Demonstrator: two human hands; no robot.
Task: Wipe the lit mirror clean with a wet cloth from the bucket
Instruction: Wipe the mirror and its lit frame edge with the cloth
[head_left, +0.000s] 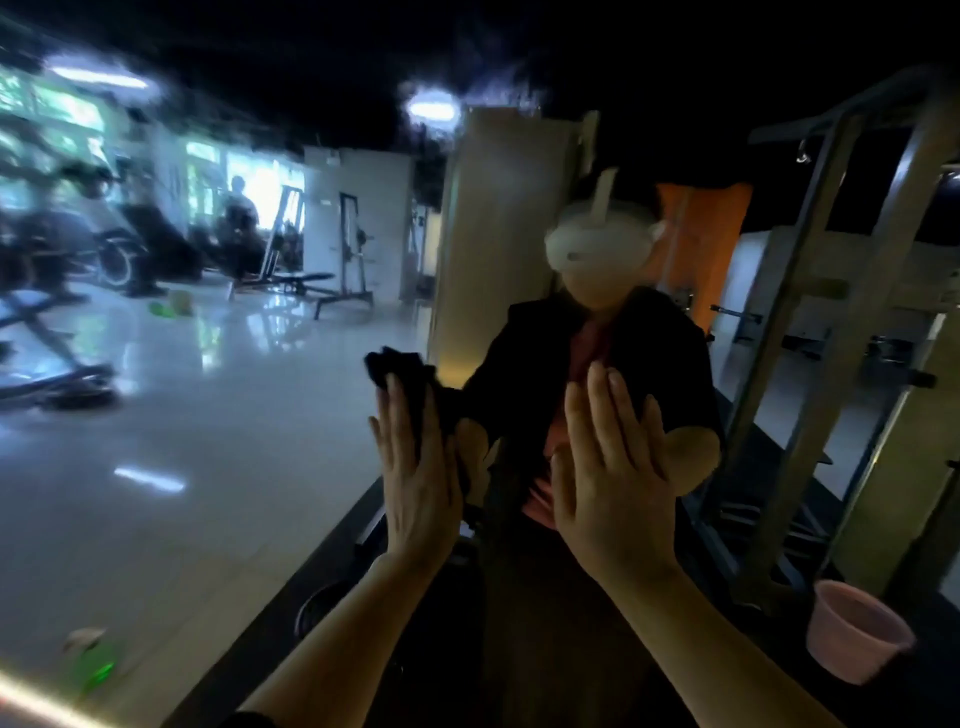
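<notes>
Left hand (415, 467) presses the dark cloth (402, 374) flat-fingered on the mirror (208, 415); right hand (608, 467), open and empty, lies flat beside it. Bucket (857, 631) sits low, right of the hands.

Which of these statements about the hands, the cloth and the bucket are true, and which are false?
1. The left hand presses a dark cloth flat against the mirror. True.
2. The right hand grips the cloth. False: it lies flat on the glass with fingers straight and holds nothing.
3. The bucket is pink and stands at lower right. True.
4. The cloth is white. False: it is dark, nearly black.
</notes>
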